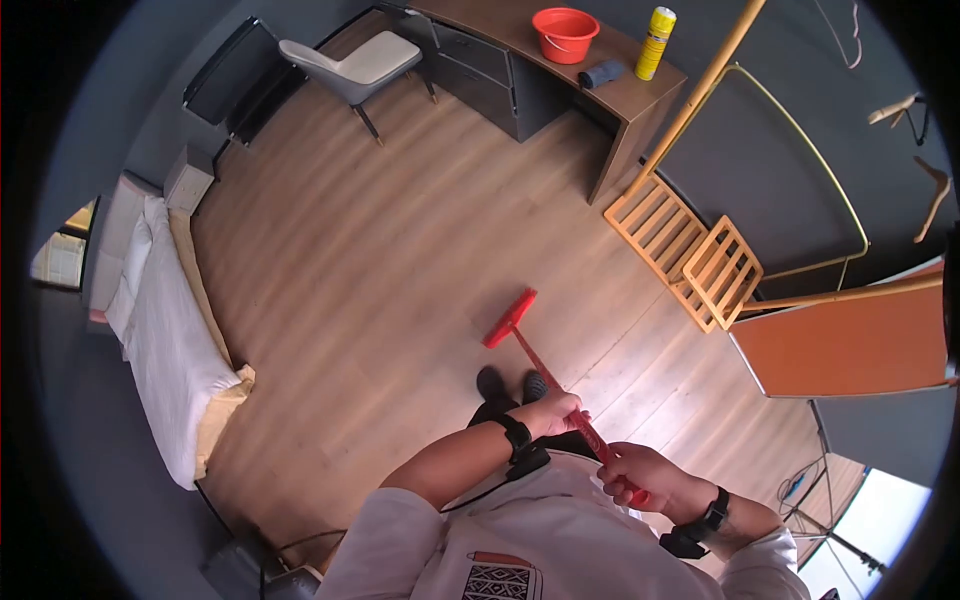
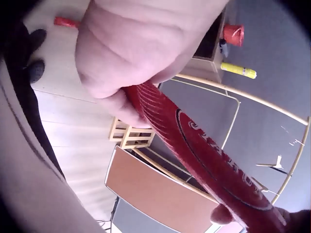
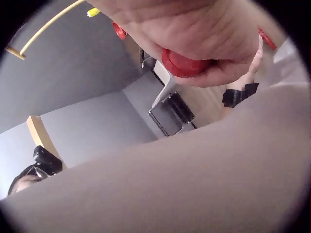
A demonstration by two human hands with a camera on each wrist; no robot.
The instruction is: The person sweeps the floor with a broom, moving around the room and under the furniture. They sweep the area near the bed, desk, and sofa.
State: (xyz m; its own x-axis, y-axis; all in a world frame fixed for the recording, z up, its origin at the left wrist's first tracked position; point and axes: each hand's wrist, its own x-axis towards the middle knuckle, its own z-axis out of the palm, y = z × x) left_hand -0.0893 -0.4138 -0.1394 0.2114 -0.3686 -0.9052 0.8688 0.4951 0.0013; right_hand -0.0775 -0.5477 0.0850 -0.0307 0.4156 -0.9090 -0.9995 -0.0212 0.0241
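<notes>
Left forearm (image 1: 448,462) extended; left hand (image 1: 552,413) grips long, red, ribbed, lettered handle (image 1: 592,437); right hand (image 1: 645,478) clasps its rounded end.

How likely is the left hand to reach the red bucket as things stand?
Probably not: the left hand grips the red handle, and the red bucket stands on the desk, across a stretch of floor.

White short-sleeved shirt (image 1: 590,535) with a patterned black-and-white print (image 1: 503,582) below a reddish-brown bar, black band and boxy device on each wrist, thin black cable by one elbow, black trousers, dark shoes (image 1: 491,382) with textured tops.
</notes>
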